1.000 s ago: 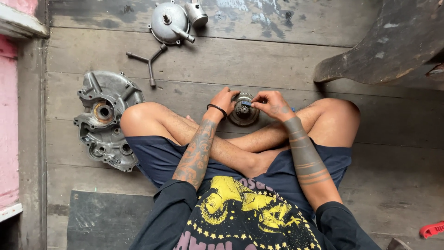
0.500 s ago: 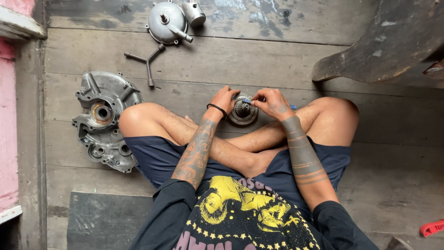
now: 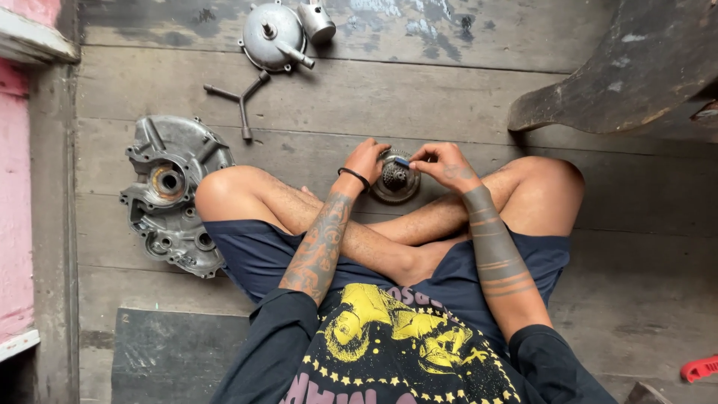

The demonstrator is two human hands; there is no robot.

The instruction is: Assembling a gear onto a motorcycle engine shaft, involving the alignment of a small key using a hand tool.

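Both hands, left [image 3: 366,160] and right [image 3: 443,163], clasp one gear [image 3: 395,179] on the floor [image 3: 419,97], with one crankcase [image 3: 170,193], one cover [image 3: 273,36] and one wrench [image 3: 241,101] nearby.

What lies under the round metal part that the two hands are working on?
The round metal part rests on the wooden floor; the left hand and right hand cover its upper edge.

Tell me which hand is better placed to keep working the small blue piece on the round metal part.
Right, probably: the right hand pinches the blue piece above the round metal part, while the left hand only steadies its rim.
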